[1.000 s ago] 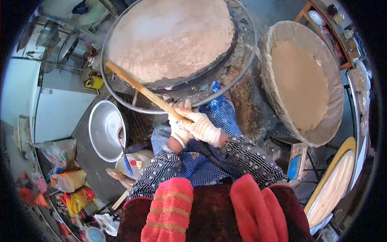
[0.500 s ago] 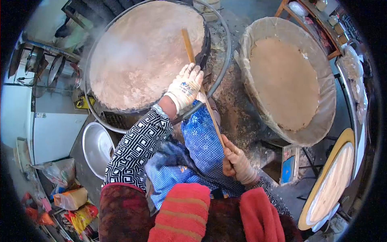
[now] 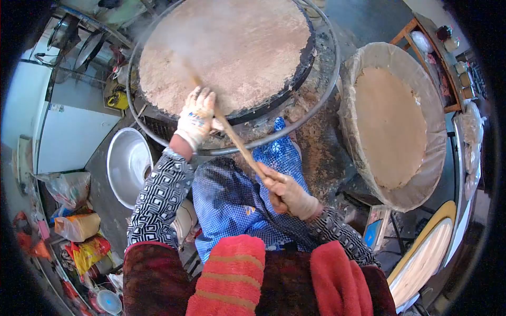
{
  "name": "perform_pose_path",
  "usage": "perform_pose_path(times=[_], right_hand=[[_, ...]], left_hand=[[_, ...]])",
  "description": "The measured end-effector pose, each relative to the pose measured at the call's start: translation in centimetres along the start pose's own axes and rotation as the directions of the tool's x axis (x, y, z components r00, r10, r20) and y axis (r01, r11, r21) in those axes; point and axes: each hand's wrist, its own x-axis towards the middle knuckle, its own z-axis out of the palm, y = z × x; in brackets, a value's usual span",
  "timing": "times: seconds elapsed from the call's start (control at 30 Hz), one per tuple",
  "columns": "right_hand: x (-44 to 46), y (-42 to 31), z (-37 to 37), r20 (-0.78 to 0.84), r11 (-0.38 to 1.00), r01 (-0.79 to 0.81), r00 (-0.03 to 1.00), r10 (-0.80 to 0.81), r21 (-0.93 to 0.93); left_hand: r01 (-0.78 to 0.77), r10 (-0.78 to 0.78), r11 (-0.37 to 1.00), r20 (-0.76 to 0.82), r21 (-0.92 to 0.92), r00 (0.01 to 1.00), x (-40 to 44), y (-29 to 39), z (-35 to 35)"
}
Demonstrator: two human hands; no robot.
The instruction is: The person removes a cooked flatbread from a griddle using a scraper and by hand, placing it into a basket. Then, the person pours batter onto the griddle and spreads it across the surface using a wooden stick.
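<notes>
A long wooden stick [image 3: 238, 141] runs diagonally in front of me, its blurred far end over the near part of a round griddle [image 3: 307, 62]. The griddle's top is covered by a thin pale-brown layer [image 3: 232, 50], with steam above it. My left hand [image 3: 196, 115], in a white printed glove, is closed round the upper part of the stick at the griddle's near edge. Lower down, my right hand [image 3: 291, 196], also gloved, grips the stick's near end above my blue patterned lap. The stick's tip is smeared by motion.
A metal hoop [image 3: 333, 47] encircles the griddle. To the right stands a large plastic-lined tub [image 3: 350, 113] of brown batter [image 3: 390, 126]. A metal basin [image 3: 128, 166] sits at left, near bags [image 3: 79, 226]. Round wooden boards [image 3: 427, 258] lean at lower right.
The stick has swung left, and its far end now lies over the griddle's near-left part. Both hands moved left with it, still gripping. The camera view has shifted too.
</notes>
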Motion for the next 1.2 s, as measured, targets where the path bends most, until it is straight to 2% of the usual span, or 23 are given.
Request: perform_pose_path(times=[0.07, 0.13, 0.23, 0.3, 0.33, 0.37, 0.47, 0.53, 0.63, 0.7, 0.77, 0.83, 0.87, 0.9, 0.93, 0.97, 1.0, 1.03, 1.07, 1.1, 1.13, 1.17, 1.2], right_hand=[[1.2, -0.5, 2.1, -0.046, 0.982, -0.017, 0.999, 0.009, -0.186], [2.3, -0.8, 3.9, -0.054, 0.976, -0.018, 0.999, 0.006, -0.218], [3.2, -0.7, 4.0, -0.035, 0.954, 0.047, 0.998, -0.060, -0.295], [3.0, -1.3, 3.3, -0.099, 0.828, 0.274, 0.926, -0.365, -0.490], [3.0, -2.5, 3.1, -0.257, 0.957, 0.148, 0.943, -0.213, -0.250], [3.9, -3.3, 2.8, -0.324, 0.970, 0.119, 0.928, -0.185, -0.213], [7.4, -3.5, 3.4, -0.313, 0.962, 0.107, 0.932, -0.185, -0.251], [8.2, -4.3, 5.1, -0.124, 0.961, 0.084, 0.985, -0.120, -0.263], [6.8, -5.2, 5.9, -0.196, 0.940, 0.148, 0.957, -0.214, -0.306], [5.9, -5.1, 4.8, -0.288, 0.939, 0.170, 0.922, -0.259, -0.300], [7.3, -1.9, 4.6, -0.264, 0.971, 0.061, 0.957, -0.123, -0.230], [7.2, -1.1, 5.6, -0.147, 0.949, 0.084, 0.980, -0.134, -0.304], [6.6, -1.1, 5.7, -0.115, 0.944, 0.072, 0.987, -0.114, -0.322], [5.5, -1.3, 5.9, -0.084, 0.939, 0.059, 0.992, -0.092, -0.339], [3.8, -1.4, 5.7, -0.084, 0.940, 0.080, 0.990, -0.113, -0.331], [1.6, -1.5, 4.9, -0.103, 0.932, 0.098, 0.985, -0.142, -0.349], [0.1, 0.1, 3.0, -0.107, 0.840, 0.232, 0.941, -0.322, -0.491], [-1.6, 1.3, 2.2, -0.100, 0.783, 0.284, 0.911, -0.401, -0.554], [-3.4, 2.6, 1.3, -0.093, 0.718, 0.326, 0.874, -0.477, -0.615], [-5.8, 2.6, 1.8, -0.232, 0.813, 0.204, 0.895, -0.381, -0.546], [-7.3, 2.5, 2.1, -0.360, 0.885, 0.086, 0.892, -0.273, -0.457], [-7.3, 2.2, 2.2, -0.359, 0.884, 0.088, 0.892, -0.275, -0.459], [-7.1, 1.9, 2.6, -0.391, 0.955, 0.077, 0.901, -0.189, -0.285]], left_hand=[[0.030, -0.030, 1.000, -0.022, -0.004, 0.999, -2.9, -1.9, -0.9], [0.069, -0.070, 0.997, -0.025, -0.041, 0.997, -5.8, -3.1, -2.2], [0.204, -0.232, 0.966, -0.188, -0.156, 0.954, -10.0, -2.7, -4.2], [0.254, -0.282, 0.957, -0.254, -0.139, 0.925, -12.3, -2.2, -5.2], [0.208, -0.216, 0.975, -0.122, -0.078, 0.969, -13.7, -2.6, -4.8], [0.190, -0.187, 0.981, 0.092, -0.028, 0.978, -14.3, -2.6, -3.5], [0.189, -0.189, 0.982, 0.027, -0.013, 0.982, -14.4, -1.8, -0.3], [0.211, -0.211, 0.977, 0.068, 0.013, 0.975, -14.2, -1.0, -1.0], [0.258, -0.260, 0.966, 0.104, 0.037, 0.960, -13.0, 1.5, -1.5], [0.297, -0.296, 0.955, 0.059, -0.009, 0.953, -12.0, 4.5, -1.8], [0.382, -0.379, 0.924, 0.111, -0.008, 0.919, -10.3, 8.3, -1.9], [0.374, -0.370, 0.926, 0.064, -0.061, 0.927, -9.4, 11.1, -0.2], [0.420, -0.449, 0.837, -0.002, -0.349, 0.893, -9.1, 12.8, -0.7], [0.237, -0.300, 0.885, -0.103, -0.400, 0.948, -8.8, 13.6, -0.7], [0.272, -0.483, 0.525, -0.020, -0.806, 0.875, -9.1, 14.9, -1.0], [0.198, -0.412, 0.686, -0.149, -0.700, 0.899, -9.2, 15.0, -3.2], [0.132, -0.331, 0.820, -0.274, -0.557, 0.903, -9.2, 15.2, -5.3], [0.081, -0.338, 0.856, -0.433, -0.511, 0.836, -10.1, 14.9, -4.1], [0.073, -0.312, 0.867, -0.424, -0.492, 0.850, -8.6, 14.8, -5.3], [0.071, -0.290, 0.878, -0.408, -0.473, 0.866, -5.9, 14.3, -7.8], [0.034, -0.184, 0.864, -0.253, -0.502, 0.950, -2.8, 14.1, -10.3], [-0.094, 0.004, 0.903, -0.211, -0.418, 0.977, -1.2, 13.2, -8.5], [-0.114, 0.053, 0.921, -0.169, -0.372, 0.984, -0.5, 12.9, -5.9]])
